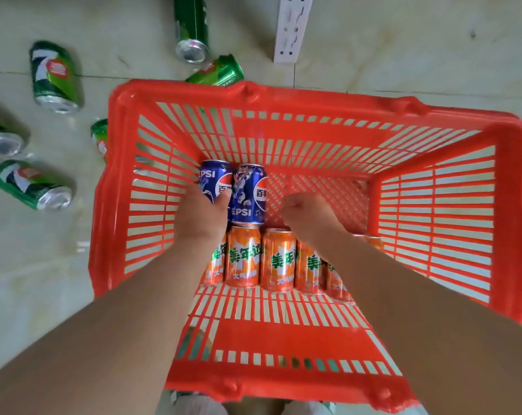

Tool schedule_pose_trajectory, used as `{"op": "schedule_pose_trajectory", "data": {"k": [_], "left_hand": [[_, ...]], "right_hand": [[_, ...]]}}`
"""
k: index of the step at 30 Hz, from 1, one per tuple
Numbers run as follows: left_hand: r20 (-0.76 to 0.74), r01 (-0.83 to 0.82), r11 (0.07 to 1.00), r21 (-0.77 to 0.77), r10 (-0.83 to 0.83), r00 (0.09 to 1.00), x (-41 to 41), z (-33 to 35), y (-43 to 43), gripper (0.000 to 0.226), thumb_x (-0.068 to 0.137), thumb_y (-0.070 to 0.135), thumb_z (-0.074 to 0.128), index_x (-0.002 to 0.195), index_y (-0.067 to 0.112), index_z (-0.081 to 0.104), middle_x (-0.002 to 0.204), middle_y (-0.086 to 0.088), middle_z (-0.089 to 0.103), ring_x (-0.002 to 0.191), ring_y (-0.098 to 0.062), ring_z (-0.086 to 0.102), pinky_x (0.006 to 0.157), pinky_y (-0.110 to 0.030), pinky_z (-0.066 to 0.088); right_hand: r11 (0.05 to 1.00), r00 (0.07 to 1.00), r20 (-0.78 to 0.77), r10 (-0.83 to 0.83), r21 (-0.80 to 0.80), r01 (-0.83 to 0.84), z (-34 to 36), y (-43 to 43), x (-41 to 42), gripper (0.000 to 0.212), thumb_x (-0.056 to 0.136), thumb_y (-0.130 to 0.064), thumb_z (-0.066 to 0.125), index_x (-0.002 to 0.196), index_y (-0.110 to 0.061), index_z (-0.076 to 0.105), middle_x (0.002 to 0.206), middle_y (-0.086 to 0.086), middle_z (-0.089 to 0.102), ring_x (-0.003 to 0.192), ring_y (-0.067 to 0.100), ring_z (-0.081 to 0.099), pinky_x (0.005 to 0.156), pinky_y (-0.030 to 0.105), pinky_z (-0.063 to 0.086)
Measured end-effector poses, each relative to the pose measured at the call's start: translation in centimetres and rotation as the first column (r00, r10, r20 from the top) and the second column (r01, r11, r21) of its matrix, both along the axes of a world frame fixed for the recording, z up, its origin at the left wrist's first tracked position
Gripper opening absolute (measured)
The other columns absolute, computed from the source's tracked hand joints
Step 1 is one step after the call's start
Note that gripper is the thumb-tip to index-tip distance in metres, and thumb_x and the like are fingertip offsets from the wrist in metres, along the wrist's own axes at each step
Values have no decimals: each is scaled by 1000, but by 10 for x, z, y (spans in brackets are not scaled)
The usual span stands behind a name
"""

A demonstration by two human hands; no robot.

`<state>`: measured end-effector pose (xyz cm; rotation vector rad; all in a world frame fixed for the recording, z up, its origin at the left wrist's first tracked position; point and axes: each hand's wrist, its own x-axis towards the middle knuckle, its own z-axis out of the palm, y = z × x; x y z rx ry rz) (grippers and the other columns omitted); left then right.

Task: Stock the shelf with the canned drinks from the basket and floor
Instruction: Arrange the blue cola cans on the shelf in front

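A red plastic basket (433,205) stands on the floor below me. Two blue Pepsi cans lie at its far left. My left hand (201,217) grips the left Pepsi can (213,182); the second Pepsi can (249,194) lies right beside it. A row of several orange cans (243,259) lies nearer to me. My right hand (309,217) hovers over the basket floor just past the orange row, fingers curled under, with nothing visible in them. Several green cans (54,74) lie on the floor to the left and beyond the basket.
The floor is pale tile. A white power strip (291,28) lies beyond the basket. One green can (216,74) rests against the basket's far rim and another green can (100,138) against its left wall. My shoes (194,404) show under the near rim.
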<state>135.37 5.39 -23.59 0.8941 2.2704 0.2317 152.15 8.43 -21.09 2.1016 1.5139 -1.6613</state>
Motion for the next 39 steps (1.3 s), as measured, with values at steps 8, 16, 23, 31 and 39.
{"op": "schedule_pose_trajectory", "data": {"k": [8,16,23,31,39], "left_hand": [[58,-123,990,74,119,991,2,-49,7,51,77,45,71,113,12,58,107,-7,64,97,-27,61,83,-39,49],[254,-44,998,-44,54,966,8,-37,16,43,74,47,74,98,13,64,85,-3,67,74,-20,64,51,-25,42],[391,-93,992,-83,118,913,17,29,21,19,74,33,75,70,21,61,73,-5,66,67,-22,64,57,-28,47],[634,-192,980,-43,175,753,-2,180,11,7,83,28,70,84,21,70,75,2,71,68,-10,66,50,-16,46],[700,-224,974,19,147,698,-21,337,31,24,75,37,73,90,18,74,82,-3,76,86,-24,72,89,-46,54]], "right_hand": [[944,930,-188,-315,-167,286,-55,22,-23,42,83,-28,74,118,-11,59,99,1,66,84,16,63,75,32,56],[967,962,-97,-254,-24,253,-55,28,-18,39,69,-27,85,101,-16,65,89,-1,67,81,17,65,63,26,51],[957,953,-91,-289,11,291,6,26,-7,30,69,-28,86,80,-25,58,80,-6,63,73,13,61,55,21,46],[957,945,-154,-289,-44,285,143,19,1,48,47,-40,90,83,-18,69,84,10,73,82,31,71,75,46,59],[955,911,-293,-292,-36,295,298,46,-4,56,48,-37,93,96,-17,71,89,2,76,84,24,73,83,40,59]]}}
